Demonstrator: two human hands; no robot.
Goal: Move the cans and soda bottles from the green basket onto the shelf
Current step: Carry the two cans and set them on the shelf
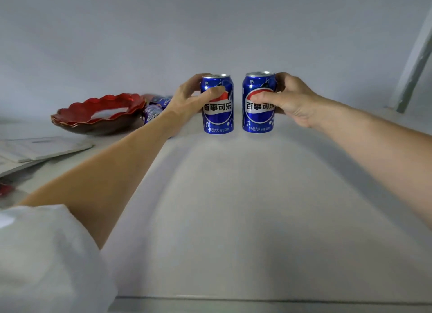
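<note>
Two blue Pepsi cans stand upright side by side on the white shelf (233,195), near its back wall. My left hand (187,99) wraps the left can (218,116) from its left side, thumb across the front. My right hand (289,99) grips the right can (257,116) from its right side, thumb on the label. A small gap separates the two cans. The green basket is out of view.
A red scalloped bowl (98,113) sits at the left of the shelf, with purple-wrapped items (153,112) behind my left wrist. Flat white papers or boxes (39,149) lie at the far left. A grey upright post (416,62) stands at the right.
</note>
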